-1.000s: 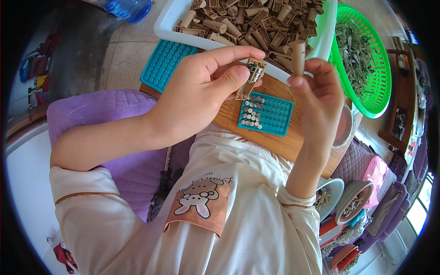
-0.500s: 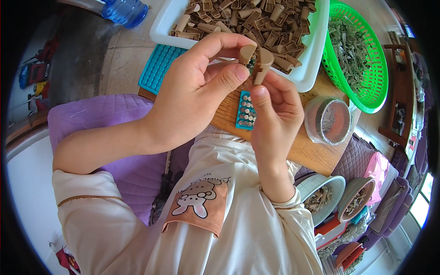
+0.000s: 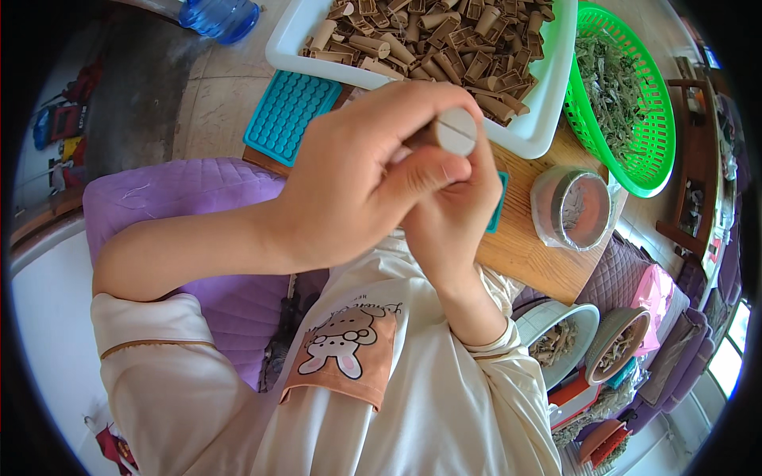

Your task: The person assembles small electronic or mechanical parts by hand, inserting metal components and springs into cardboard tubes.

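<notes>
A short brown cylinder (image 3: pixel 455 132), its round end split by a straight seam, is held between my two hands over the table. My left hand (image 3: pixel 357 170) wraps it with thumb and fingers. Pressed up beneath it is my right hand (image 3: pixel 448 226), with its fingers mostly hidden; it appears to grip the cylinder's lower part. Behind the hands stands a white tub (image 3: pixel 557 87) heaped with brown half-cylinder shells (image 3: pixel 444 36). The edge of a small teal tray (image 3: pixel 498 202) peeks out beside my right hand.
A teal tray with rows of round bumps (image 3: pixel 292 115) lies at the wooden table's (image 3: pixel 548 270) left. To the right are a green basket (image 3: pixel 663 135) of dried plant matter and a plastic-lined round container (image 3: pixel 548 210). Basins (image 3: pixel 583 341) with dry pieces stand lower right.
Two brown half shells, tilted apart before, are now together as one cylinder. My hands have drawn close, the left covering more of the piece and the right moving in beneath it.
</notes>
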Motion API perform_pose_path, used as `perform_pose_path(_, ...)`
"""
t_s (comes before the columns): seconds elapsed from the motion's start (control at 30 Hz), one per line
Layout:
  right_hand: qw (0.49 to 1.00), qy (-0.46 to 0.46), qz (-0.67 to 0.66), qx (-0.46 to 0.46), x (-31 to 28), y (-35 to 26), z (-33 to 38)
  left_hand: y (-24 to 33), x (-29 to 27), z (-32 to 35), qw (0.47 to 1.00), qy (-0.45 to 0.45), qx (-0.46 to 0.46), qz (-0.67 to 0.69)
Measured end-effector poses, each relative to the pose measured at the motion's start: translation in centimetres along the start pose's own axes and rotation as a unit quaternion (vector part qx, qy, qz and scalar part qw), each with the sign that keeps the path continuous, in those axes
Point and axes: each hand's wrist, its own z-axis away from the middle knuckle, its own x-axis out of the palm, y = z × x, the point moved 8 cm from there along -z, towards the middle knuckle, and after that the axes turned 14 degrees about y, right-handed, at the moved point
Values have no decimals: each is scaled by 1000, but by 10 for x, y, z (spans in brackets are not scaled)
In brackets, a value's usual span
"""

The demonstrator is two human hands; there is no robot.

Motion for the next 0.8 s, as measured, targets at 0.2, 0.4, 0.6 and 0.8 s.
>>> perform_pose_path(0.2, 997, -22, 26, -63, 7, -19, 17, 30, 3, 1, 991, -14, 120, -60)
perform_pose_path(0.4, 996, -66, 30, -52, 11, -5, 18, 18, 5, 1, 995, -47, 66, -52)
perform_pose_path(0.6, 983, -144, -32, 109, 0, 11, 13, -15, 27, 5, 919, -128, -253, 274)
perform_pose_path(0.8, 902, -311, -104, 280, -12, 25, 13, -31, 41, 18, 794, -164, -426, 402)
